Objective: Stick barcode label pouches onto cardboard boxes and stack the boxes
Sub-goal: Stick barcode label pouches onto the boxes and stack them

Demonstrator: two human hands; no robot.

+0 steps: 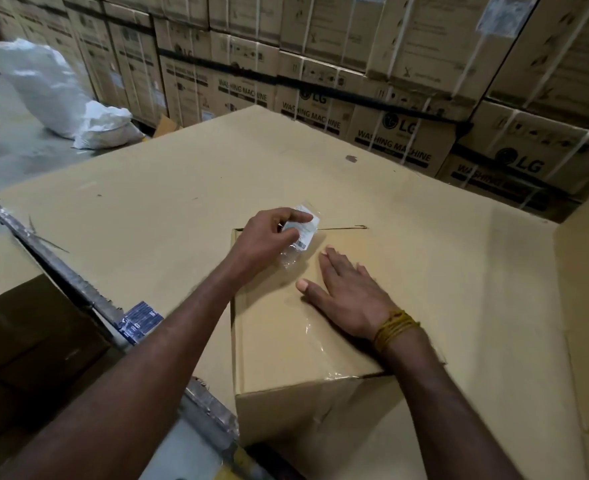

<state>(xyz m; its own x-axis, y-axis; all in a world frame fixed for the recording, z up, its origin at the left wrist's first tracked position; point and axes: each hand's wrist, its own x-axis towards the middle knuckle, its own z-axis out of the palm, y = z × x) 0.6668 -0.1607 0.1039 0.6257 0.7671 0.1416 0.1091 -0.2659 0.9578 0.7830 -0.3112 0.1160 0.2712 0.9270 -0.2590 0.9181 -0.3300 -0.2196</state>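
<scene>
A plain cardboard box [286,341] sealed with clear tape stands in front of me on a wide cardboard surface [182,185]. My left hand [265,242] pinches a clear barcode label pouch [301,233] just above the far part of the box top; the pouch is crumpled and shows a white label with a barcode. My right hand [346,294] lies flat on the box top with fingers straight, to the right of the pouch. A yellow thread band circles the right wrist.
Stacked washing machine cartons [407,133] form a wall behind. White sacks [54,88] lie on the floor at far left. A metal rail [61,271] runs diagonally at left, with a dark brown box [26,341] below it.
</scene>
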